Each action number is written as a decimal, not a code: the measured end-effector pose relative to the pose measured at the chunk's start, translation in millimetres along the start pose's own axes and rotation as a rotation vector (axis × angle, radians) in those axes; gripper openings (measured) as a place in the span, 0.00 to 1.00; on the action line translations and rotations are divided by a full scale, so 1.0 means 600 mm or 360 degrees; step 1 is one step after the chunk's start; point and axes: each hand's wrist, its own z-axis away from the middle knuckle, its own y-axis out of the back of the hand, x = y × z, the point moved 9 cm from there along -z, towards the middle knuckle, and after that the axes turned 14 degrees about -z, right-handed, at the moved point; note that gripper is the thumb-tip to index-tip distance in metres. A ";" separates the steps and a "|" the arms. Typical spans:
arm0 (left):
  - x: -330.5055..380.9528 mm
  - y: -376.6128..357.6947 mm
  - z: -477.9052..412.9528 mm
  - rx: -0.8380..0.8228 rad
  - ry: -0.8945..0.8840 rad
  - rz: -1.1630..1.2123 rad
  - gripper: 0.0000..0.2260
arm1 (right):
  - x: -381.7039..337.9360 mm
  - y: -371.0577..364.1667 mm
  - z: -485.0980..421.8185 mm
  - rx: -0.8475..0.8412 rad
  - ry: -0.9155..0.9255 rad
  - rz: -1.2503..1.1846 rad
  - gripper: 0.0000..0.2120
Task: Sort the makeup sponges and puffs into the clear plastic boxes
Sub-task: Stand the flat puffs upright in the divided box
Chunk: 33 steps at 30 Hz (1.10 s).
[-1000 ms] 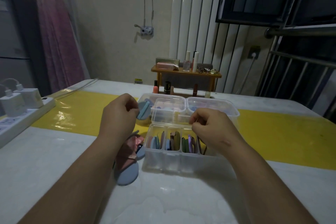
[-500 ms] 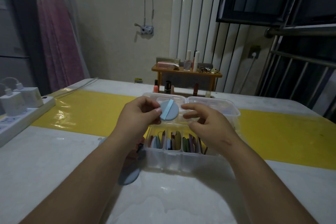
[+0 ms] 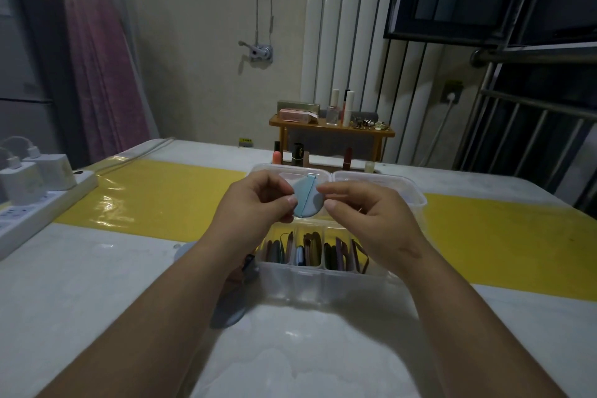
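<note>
Over the clear box (image 3: 323,284) I see a round, strapped blue puff (image 3: 305,200) pinched, left hand (image 3: 255,203) nine o'clock, right hand (image 3: 371,216) three

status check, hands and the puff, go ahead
Left hand and right hand both pinch the blue puff. Puff held up over the clear boxes. Near box part filled. Nothing in the way.

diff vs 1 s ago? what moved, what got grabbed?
The left hand carried the blue puff rightward, to above the divided box. The right hand lifted from that box's compartments and took the puff's other edge, so both hands now pinch it. Unchanged: the box itself, the filed puffs inside, the loose puff on the table.
</note>
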 end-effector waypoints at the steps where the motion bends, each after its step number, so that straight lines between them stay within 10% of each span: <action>1: 0.004 -0.001 0.001 -0.0008 -0.0029 -0.0044 0.05 | -0.001 0.002 0.000 0.0015 0.0006 0.0057 0.11; 16: -0.058 0.025 -0.005 0.0015 0.0426 -0.0687 0.04 | 0.003 0.086 0.000 0.0450 -0.0105 0.0498 0.08; 33: -0.040 0.028 -0.002 0.0059 0.0340 -0.0873 0.03 | 0.063 0.048 0.005 -0.0094 -0.0623 0.0816 0.02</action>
